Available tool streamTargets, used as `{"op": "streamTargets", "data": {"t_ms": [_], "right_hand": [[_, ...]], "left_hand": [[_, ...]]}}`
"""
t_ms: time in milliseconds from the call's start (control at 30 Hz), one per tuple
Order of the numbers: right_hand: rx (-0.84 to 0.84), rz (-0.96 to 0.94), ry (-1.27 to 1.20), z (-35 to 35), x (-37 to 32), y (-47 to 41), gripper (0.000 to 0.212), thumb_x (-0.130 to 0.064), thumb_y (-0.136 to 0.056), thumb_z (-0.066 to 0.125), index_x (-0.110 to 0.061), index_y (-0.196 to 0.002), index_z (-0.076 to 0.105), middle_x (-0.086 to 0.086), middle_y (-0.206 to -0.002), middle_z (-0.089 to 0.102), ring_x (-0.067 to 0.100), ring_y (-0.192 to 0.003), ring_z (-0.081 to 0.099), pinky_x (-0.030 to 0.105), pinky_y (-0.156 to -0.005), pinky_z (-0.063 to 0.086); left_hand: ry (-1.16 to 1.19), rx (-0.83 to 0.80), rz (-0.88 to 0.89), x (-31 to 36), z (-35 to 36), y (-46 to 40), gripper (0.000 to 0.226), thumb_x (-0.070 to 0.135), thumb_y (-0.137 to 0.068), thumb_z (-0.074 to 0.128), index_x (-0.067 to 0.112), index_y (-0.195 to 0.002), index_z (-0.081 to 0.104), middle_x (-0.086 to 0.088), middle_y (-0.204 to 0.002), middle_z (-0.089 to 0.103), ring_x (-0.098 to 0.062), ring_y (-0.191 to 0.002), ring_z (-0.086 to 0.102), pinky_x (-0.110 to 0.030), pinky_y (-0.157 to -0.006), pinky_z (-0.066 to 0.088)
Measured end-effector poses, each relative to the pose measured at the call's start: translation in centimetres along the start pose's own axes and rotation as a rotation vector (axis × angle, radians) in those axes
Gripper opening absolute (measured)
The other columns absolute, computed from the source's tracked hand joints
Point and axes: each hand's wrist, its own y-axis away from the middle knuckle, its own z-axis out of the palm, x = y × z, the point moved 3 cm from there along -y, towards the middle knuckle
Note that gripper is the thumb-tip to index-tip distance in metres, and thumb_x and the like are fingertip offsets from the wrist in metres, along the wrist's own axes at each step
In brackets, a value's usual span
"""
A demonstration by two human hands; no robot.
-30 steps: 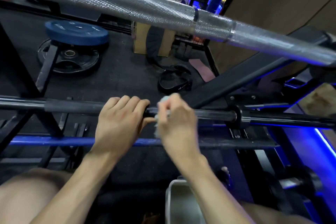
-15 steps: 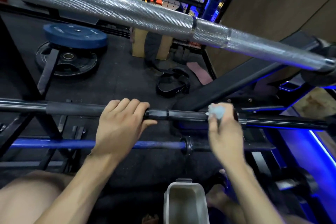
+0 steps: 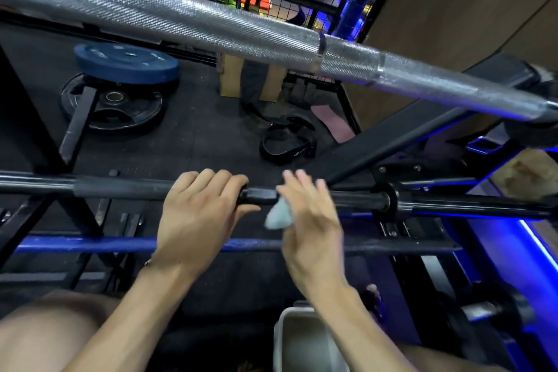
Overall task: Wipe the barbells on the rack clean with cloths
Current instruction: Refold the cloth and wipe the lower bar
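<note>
- The left hand (image 3: 200,214) is wrapped over the thin black steel barbell (image 3: 356,199) that runs level across the rack; its fingers curl over the top and the thumb hooks underneath, clamped on the shaft right where the dull grey grip section (image 3: 120,189) ends
- The right hand (image 3: 311,220) sits just beside it on the same bar, blurred; its fingers reach up past the shaft, fairly straight, and the small pale blue cloth (image 3: 277,216) is trapped between palm and bar, a corner hanging out below; whether the fingers actually close round the cloth I cannot tell
- The black collar (image 3: 392,201) of that barbell lies well to the right of both hands, near the rack's right upright
- Above, a thick silver knurled barbell (image 3: 211,24) slants from the upper left down to the right edge of the rack; below the hands a blue bar (image 3: 90,244) lies level
- On the dark rubber floor (image 3: 187,130) beyond: a blue bumper plate (image 3: 126,62) stacked partly on a black weight plate (image 3: 111,113) at the left, a coiled black belt (image 3: 287,142) near the middle
- A grey plastic bin (image 3: 305,341) stands at the near edge, under the right forearm
</note>
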Motion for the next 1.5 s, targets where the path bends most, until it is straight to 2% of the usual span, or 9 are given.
{"op": "streamTargets", "data": {"t_ms": [100, 200, 400, 567, 700, 833, 1100, 1333, 1500], "right_hand": [[-0.003, -0.08, 0.072, -1.8, 2.4, -1.0, 0.059, 0.004, -0.073, 0.047, -0.007, -0.127, 0.068, 0.005, -0.138, 0.065, 0.017, -0.135, 0.05, 0.041, -0.125, 0.024], [0.141, 0.17, 0.157, -4.7, 7.4, -1.7, 0.06, -0.015, -0.081, 0.032, -0.008, -0.129, 0.066, 0.007, -0.138, 0.065, 0.022, -0.134, 0.049, 0.053, -0.122, 0.029], [-0.105, -0.197, -0.234, -1.5, -0.9, -0.5, 0.055, 0.001, -0.086, 0.05, -0.013, -0.139, 0.06, 0.002, -0.151, 0.054, 0.015, -0.145, 0.043, 0.03, -0.125, 0.022], [0.238, 0.089, -0.145, -5.8, 3.5, -4.7, 0.048, 0.004, -0.088, 0.058, -0.025, -0.125, 0.071, -0.004, -0.116, 0.056, 0.022, -0.105, 0.058, 0.039, -0.094, 0.05], [-0.06, -0.171, -0.286, -2.9, 1.2, -3.6, 0.029, 0.0, -0.092, 0.066, -0.015, -0.116, 0.074, -0.002, -0.12, 0.067, 0.012, -0.115, 0.062, 0.024, -0.104, 0.045], [-0.263, -0.331, -0.396, -2.7, 1.4, -0.4, 0.039, -0.028, -0.097, 0.068, -0.012, -0.132, 0.067, 0.0, -0.152, 0.052, 0.018, -0.147, 0.041, 0.041, -0.123, 0.029], [-0.443, -0.168, 0.023, -2.5, 1.0, -3.9, 0.044, -0.036, -0.106, 0.047, -0.033, -0.15, 0.045, -0.02, -0.139, 0.049, 0.007, -0.125, 0.046, 0.024, -0.107, 0.032], [-0.357, -0.135, 0.048, -1.0, 0.1, -4.8, 0.036, -0.049, -0.104, 0.022, -0.03, -0.091, 0.05, -0.01, -0.081, 0.052, 0.014, -0.079, 0.047, 0.039, -0.074, 0.04], [-0.343, -0.044, -0.114, -1.3, 0.9, -5.1, 0.036, -0.038, -0.11, 0.032, -0.033, -0.093, 0.063, -0.015, -0.086, 0.069, 0.007, -0.094, 0.063, 0.037, -0.089, 0.047]], "left_hand": [[-0.001, 0.005, 0.004, 0.0, -0.1, 0.0, 0.048, 0.059, -0.099, 0.048, 0.016, -0.111, 0.066, 0.0, -0.087, 0.06, -0.025, -0.078, 0.056, -0.038, -0.078, 0.04], [-0.003, -0.002, -0.003, 0.0, -0.2, 0.1, 0.048, 0.06, -0.099, 0.048, 0.017, -0.111, 0.066, 0.001, -0.087, 0.06, -0.024, -0.079, 0.056, -0.038, -0.079, 0.041], [0.03, 0.038, -0.001, 0.0, -0.3, 0.0, 0.048, 0.059, -0.099, 0.05, 0.015, -0.109, 0.067, 0.0, -0.085, 0.06, -0.026, -0.077, 0.056, -0.039, -0.076, 0.041], [0.013, 0.022, -0.005, -0.1, -0.2, -0.1, 0.048, 0.059, -0.098, 0.05, 0.017, -0.11, 0.067, 0.001, -0.087, 0.06, -0.025, -0.079, 0.056, -0.037, -0.078, 0.04], [0.018, 0.032, 0.0, -0.2, -0.2, 0.0, 0.048, 0.06, -0.098, 0.049, 0.017, -0.109, 0.067, 0.001, -0.087, 0.059, -0.025, -0.078, 0.056, -0.038, -0.077, 0.04], [0.026, 0.051, 0.002, -0.2, -0.1, 0.0, 0.049, 0.06, -0.1, 0.047, 0.016, -0.11, 0.067, 0.001, -0.086, 0.06, -0.025, -0.078, 0.057, -0.038, -0.077, 0.041], [0.014, 0.044, 0.004, -0.2, -0.1, 0.0, 0.049, 0.061, -0.099, 0.046, 0.017, -0.108, 0.067, 0.001, -0.087, 0.06, -0.025, -0.078, 0.056, -0.038, -0.077, 0.042], [-0.009, 0.045, 0.007, -0.2, 0.0, -0.1, 0.048, 0.06, -0.099, 0.048, 0.017, -0.108, 0.066, 0.001, -0.085, 0.058, -0.024, -0.076, 0.055, -0.037, -0.076, 0.04], [0.003, 0.028, 0.017, -0.2, 0.0, -0.1, 0.048, 0.06, -0.1, 0.047, 0.017, -0.109, 0.066, 0.002, -0.086, 0.059, -0.024, -0.077, 0.055, -0.037, -0.077, 0.041]]}}
